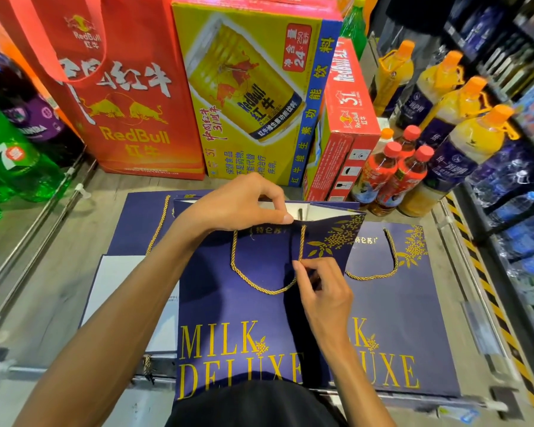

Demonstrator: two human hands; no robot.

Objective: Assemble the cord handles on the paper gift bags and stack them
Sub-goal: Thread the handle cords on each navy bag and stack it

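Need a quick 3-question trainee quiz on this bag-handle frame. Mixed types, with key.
1. True or false: the left hand holds the top edge of the bag.
2. The right hand pinches: A) the cord B) scissors C) a tape roll.
3. Fill in: the cord's colour is ___.
Key: 1 true; 2 A; 3 gold.

Left hand (238,201), right hand (324,291) seen bare; forearms (121,318) bare up to frame edge. Plain black garment (259,405) seen below grip, between forearms.
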